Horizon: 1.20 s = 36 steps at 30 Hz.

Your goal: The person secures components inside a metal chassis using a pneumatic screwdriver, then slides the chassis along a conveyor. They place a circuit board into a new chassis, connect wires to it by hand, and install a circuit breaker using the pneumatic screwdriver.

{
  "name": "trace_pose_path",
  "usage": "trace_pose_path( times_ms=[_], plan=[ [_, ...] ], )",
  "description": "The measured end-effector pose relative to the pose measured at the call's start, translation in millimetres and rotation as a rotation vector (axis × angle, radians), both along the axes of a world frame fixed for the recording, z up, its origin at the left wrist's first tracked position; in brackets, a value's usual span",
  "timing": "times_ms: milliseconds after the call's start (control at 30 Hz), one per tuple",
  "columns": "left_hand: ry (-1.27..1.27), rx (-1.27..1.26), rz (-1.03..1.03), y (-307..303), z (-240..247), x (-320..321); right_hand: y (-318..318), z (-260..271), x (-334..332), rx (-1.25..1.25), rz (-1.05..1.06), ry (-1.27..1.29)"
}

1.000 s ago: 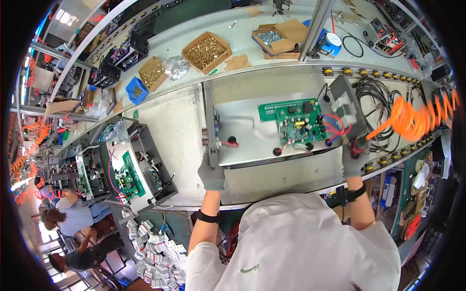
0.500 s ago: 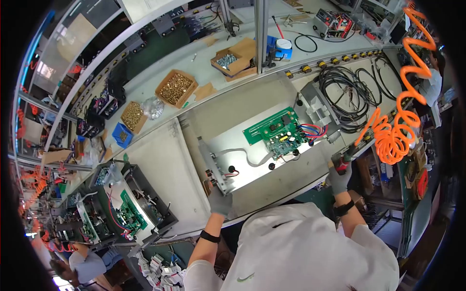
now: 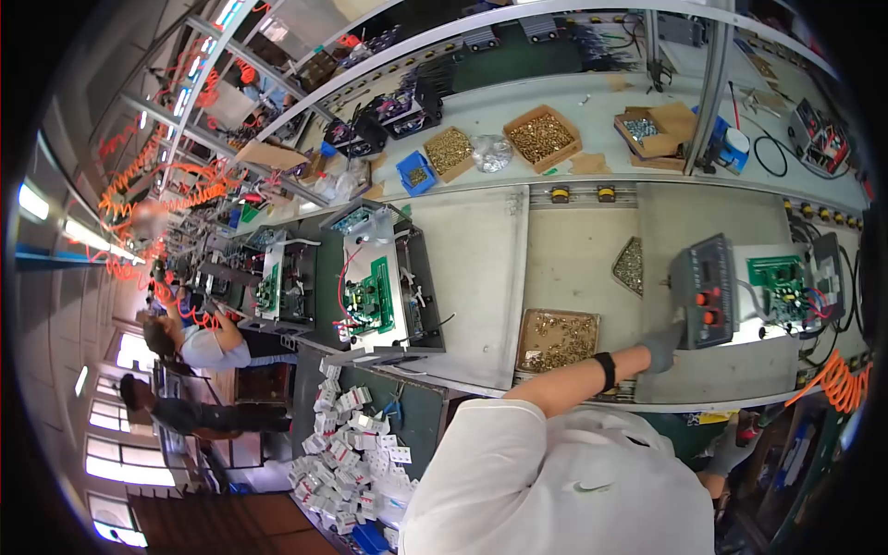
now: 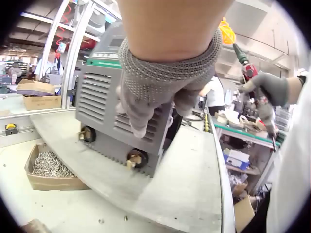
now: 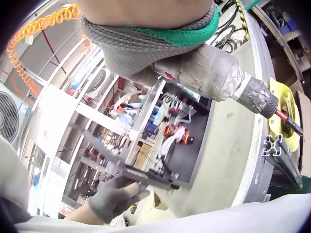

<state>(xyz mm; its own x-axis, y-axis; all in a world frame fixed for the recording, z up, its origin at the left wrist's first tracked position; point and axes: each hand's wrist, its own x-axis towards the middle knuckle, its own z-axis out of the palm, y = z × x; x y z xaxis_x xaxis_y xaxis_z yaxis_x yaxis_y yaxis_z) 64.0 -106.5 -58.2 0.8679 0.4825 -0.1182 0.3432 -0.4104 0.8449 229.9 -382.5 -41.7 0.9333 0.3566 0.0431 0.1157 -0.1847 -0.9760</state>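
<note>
A grey louvred front panel (image 3: 708,291) belongs to an open metal chassis with a green circuit board (image 3: 777,282). My gloved left hand (image 3: 661,350) is at this panel's near lower side. In the left wrist view the left hand (image 4: 158,94) lays nearly straight fingers on the louvred panel (image 4: 92,99), above two black-and-brass terminals. My gloved right hand (image 3: 729,453), beyond the bench's front edge, grips a powered screwdriver (image 3: 747,431). Silver tape wraps the screwdriver (image 5: 214,73) in the right wrist view, its bit pointing away from the chassis (image 5: 194,145).
Left of the chassis, a tray (image 3: 523,342) of small fasteners and a second box (image 3: 629,268) lie between two metal plates. Another open chassis (image 3: 427,305) stands further left. Boxes of fasteners (image 3: 544,139) line the back shelf. An orange coiled hose (image 3: 837,384) hangs at right.
The chassis and the plate under it have shifted right, and a gap with fastener containers now shows. My left hand has moved along with them. My right hand, still gripping the screwdriver, is lower, past the bench edge.
</note>
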Motion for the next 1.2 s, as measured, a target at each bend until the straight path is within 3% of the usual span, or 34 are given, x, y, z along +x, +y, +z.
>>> trace_pose_path(
  times_ms=[33,100,133,200,267,333,367,433,467,500,533,567,633,667,700,767,833,900,1000,1067,1100,1200],
  plan=[
    [-0.010,0.005,0.018,0.6,-0.5,13.2,5.1,3.2,-1.3,-0.038,0.008,-0.021],
    [0.101,0.057,-0.322,4.9,2.1,31.8,23.1,15.7,-10.2,-0.006,0.048,0.046],
    [0.091,0.057,-0.295,7.7,17.8,30.9,39.2,28.8,-21.2,0.068,0.102,0.014],
    [0.389,-0.081,-0.249,13.8,61.6,4.3,53.7,28.1,-20.5,0.100,0.209,0.002],
    [0.195,-0.056,0.080,16.6,56.8,-47.9,68.1,25.9,-24.2,0.093,0.318,0.077],
    [0.257,0.031,0.390,29.9,80.1,-109.2,89.0,35.7,-38.1,-0.009,0.347,0.179],
    [0.154,0.224,0.596,32.9,63.2,-145.9,103.2,40.3,-51.4,0.105,0.389,0.073],
    [0.103,0.566,0.942,39.8,81.3,-233.3,119.9,22.0,-49.4,0.102,0.569,-0.031],
    [0.030,0.907,1.162,42.4,103.2,-274.3,127.6,21.3,-52.5,0.108,0.585,-0.030],
    [0.236,0.925,1.318,38.9,131.0,-319.9,136.4,21.6,-56.7,0.040,0.622,0.060],
    [0.138,1.126,1.568,38.7,160.9,-355.3,145.7,24.9,-64.6,0.008,0.646,0.104],
    [-0.017,1.131,1.662,34.8,179.4,-400.8,155.2,28.1,-72.5,-0.026,0.668,0.147],
    [-0.122,1.030,2.056,26.1,193.9,-477.2,175.5,49.7,-98.6,0.034,0.780,0.151],
    [-0.692,0.610,2.263,27.9,191.7,-510.0,182.9,55.4,-106.4,-0.004,0.820,0.151],
    [-0.697,0.614,2.270,23.1,169.0,-557.5,189.4,57.2,-112.2,-0.001,0.828,0.147],
    [-0.737,-0.027,2.064,13.0,110.5,-646.2,202.0,58.3,-126.2,0.012,0.938,0.115],
    [-1.148,-0.325,1.870,13.8,86.4,-637.9,210.5,62.4,-140.2,0.002,0.963,0.143],
    [-1.027,-0.227,1.784,11.4,79.7,-640.1,218.5,64.1,-153.8,-0.007,0.982,0.169],
    [-1.117,-0.376,1.757,6.3,58.5,-648.8,221.8,60.3,-161.7,-0.004,1.073,0.152],
    [-0.935,-0.439,1.696,-2.1,66.5,-628.6,224.3,52.5,-164.5,-0.053,1.137,0.112],
    [-0.886,-0.513,1.680,-5.3,48.6,-632.1,226.5,52.5,-169.1,-0.056,1.149,0.112],
    [-0.712,-0.446,1.729,-17.6,46.5,-593.3,231.0,54.4,-182.4,-0.062,1.154,0.148]
  ],
)
